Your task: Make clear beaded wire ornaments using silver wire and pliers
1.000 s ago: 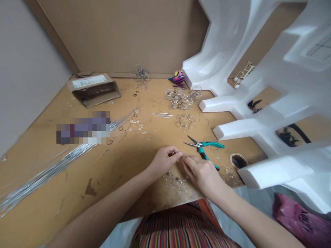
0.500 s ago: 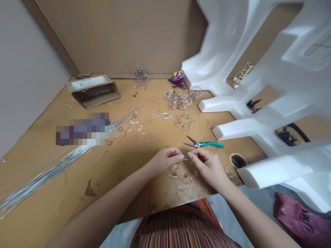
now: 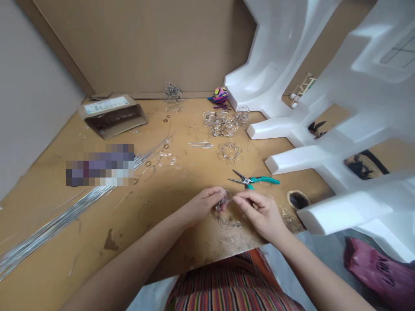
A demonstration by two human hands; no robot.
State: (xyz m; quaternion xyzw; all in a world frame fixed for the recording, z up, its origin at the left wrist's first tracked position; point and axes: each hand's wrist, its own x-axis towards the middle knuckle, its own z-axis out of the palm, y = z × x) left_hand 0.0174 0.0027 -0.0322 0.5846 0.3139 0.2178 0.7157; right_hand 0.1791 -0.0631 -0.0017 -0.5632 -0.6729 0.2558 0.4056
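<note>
Near the table's front edge, my left hand [image 3: 209, 205] pinches a wire ring strung with clear beads [image 3: 224, 222], which hangs below my fingers in a curve. Facing it, my right hand [image 3: 259, 211] is closed, thumb against forefinger, on a thin wire of the same beaded ring. Just beyond my hands lie long-nose pliers [image 3: 264, 179] with teal handles, their jaws apart. Farther back is a finished-looking round of looped wire and beads [image 3: 229, 152], and behind it a pile of similar beaded wire pieces [image 3: 222, 123].
A bundle of long straight wires [image 3: 61, 220] runs across the left. An open cardboard box [image 3: 113, 121] lies at the back left. Short wires [image 3: 201, 144] and a bead strand [image 3: 167, 159] rest mid-table. White moulded furniture [image 3: 292, 162] borders the right, near a round hole [image 3: 298, 199].
My right hand has shifted slightly down and left. The beaded ring has turned in my left fingers, and its lower curve now shows more plainly. The view has shifted a little.
</note>
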